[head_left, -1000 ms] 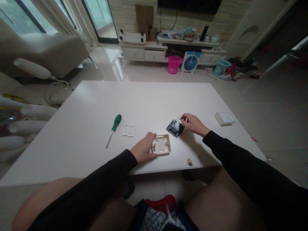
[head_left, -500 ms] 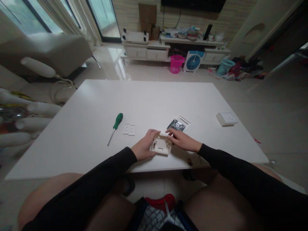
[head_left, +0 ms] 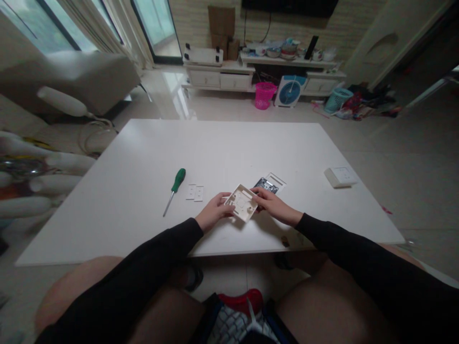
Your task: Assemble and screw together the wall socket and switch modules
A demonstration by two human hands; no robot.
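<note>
Between both hands, just above the table, is a white plastic wall socket back box [head_left: 244, 203], tilted with its hollow side toward me. My left hand [head_left: 215, 210] grips its left edge, thumb inside the rim. My right hand [head_left: 272, 204] pinches its right corner. Just beyond the right hand lies a socket faceplate [head_left: 268, 184], its dark back with metal parts facing up. Left of my hands are two small white cover plates [head_left: 194, 193] and a screwdriver [head_left: 174, 185] with a green handle. A small brownish piece [head_left: 285, 241] lies near the table's front edge.
A complete white socket on its box [head_left: 339, 177] sits at the right side of the white table [head_left: 215, 148]. Past the table stand a pink basket [head_left: 264, 95], a blue-and-white fan [head_left: 289, 91] and a low cabinet [head_left: 234, 80].
The back box has been turned and tilted in my hands, so its open inside now shows more fully. Both hands have shifted their grip on it.
</note>
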